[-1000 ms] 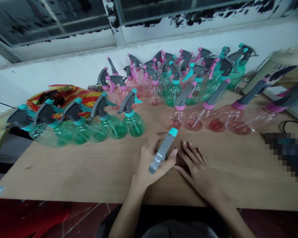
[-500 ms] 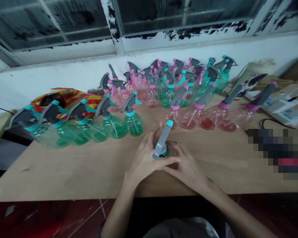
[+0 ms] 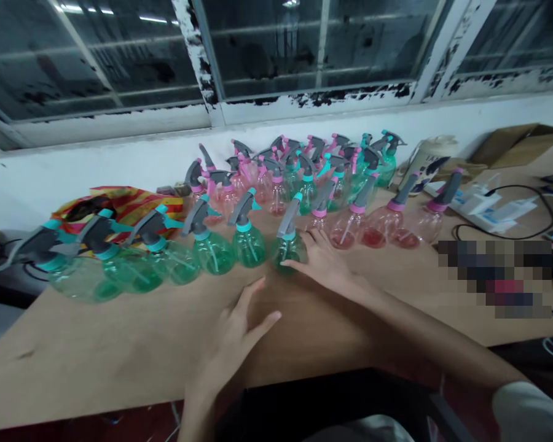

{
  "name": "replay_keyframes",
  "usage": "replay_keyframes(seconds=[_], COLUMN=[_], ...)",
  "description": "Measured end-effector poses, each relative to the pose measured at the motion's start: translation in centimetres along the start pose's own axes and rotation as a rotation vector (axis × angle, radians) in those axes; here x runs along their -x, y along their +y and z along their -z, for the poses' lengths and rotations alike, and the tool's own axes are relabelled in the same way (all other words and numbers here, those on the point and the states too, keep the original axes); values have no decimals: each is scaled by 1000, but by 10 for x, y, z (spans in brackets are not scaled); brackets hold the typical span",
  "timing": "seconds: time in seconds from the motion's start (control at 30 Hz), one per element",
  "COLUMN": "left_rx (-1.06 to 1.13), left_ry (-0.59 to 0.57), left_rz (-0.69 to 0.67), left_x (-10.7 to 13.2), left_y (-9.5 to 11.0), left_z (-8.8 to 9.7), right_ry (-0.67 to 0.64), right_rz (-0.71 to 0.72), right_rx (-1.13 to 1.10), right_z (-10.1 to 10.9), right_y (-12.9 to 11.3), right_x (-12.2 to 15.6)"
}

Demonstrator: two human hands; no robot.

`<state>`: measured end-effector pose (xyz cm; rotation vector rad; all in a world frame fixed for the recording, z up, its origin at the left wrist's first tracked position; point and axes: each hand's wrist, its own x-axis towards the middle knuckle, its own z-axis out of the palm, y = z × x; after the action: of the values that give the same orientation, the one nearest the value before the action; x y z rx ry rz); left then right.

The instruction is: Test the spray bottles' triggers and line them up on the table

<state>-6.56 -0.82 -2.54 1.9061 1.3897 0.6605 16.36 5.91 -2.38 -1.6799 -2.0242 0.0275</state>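
Note:
A green spray bottle (image 3: 283, 250) with a grey trigger head stands upright on the table, at the right end of the front row of green bottles. My right hand (image 3: 320, 261) is curled round its right side, the thumb across its front and the fingers behind. My left hand (image 3: 239, 334) hovers nearer the table's front edge, holding nothing, with thumb and fingers apart. Just left of the held bottle stands another green spray bottle (image 3: 249, 245). To its right is a pink spray bottle (image 3: 319, 215), close to my right fingertips.
Several green and pink spray bottles (image 3: 276, 184) crowd together by the wall. A red and yellow striped bag (image 3: 133, 199) lies at the back left. Toward the right are a pale cylindrical container (image 3: 426, 162), a power strip (image 3: 483, 209) with a black cable, and a cardboard box (image 3: 516, 144).
The green bottle has moved forward, away from my body, to the end of the green row. My left hand has let go of it and drawn back; my right hand stays on it.

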Motion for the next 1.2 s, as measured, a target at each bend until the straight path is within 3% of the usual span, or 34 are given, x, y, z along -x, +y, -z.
replay_keyframes(seconds=[0.23,0.43,0.53,0.63,0.73,0.83,0.97,1.2], left_rx=[10,-10,-28,-52,-76,-66,-19,78], left_ry=[-36,-77,-109,-157,-218,-260,-278,-277], left_rz=[37,-55,-89,-138,-174,-193,-200,-194], left_x=[-1,-15,-27,-39,-48,-52,-52,-50], left_y=[-5,1,9,17,23,27,31,35], left_z=[1,1,2,1,-4,-13,-23,-32], right_ry=[30,48,79,190,273,180,-15,-62], right_rz=[-44,-55,-74,-155,-269,-398,-420,-375], right_rx=[52,55,6,-90,-14,105,131,96], right_z=[-4,-1,13,29,39,39,30,28], right_y=[-5,-10,0,19,36,44,45,50], right_x=[-21,-21,-8,6,11,3,-15,-19])
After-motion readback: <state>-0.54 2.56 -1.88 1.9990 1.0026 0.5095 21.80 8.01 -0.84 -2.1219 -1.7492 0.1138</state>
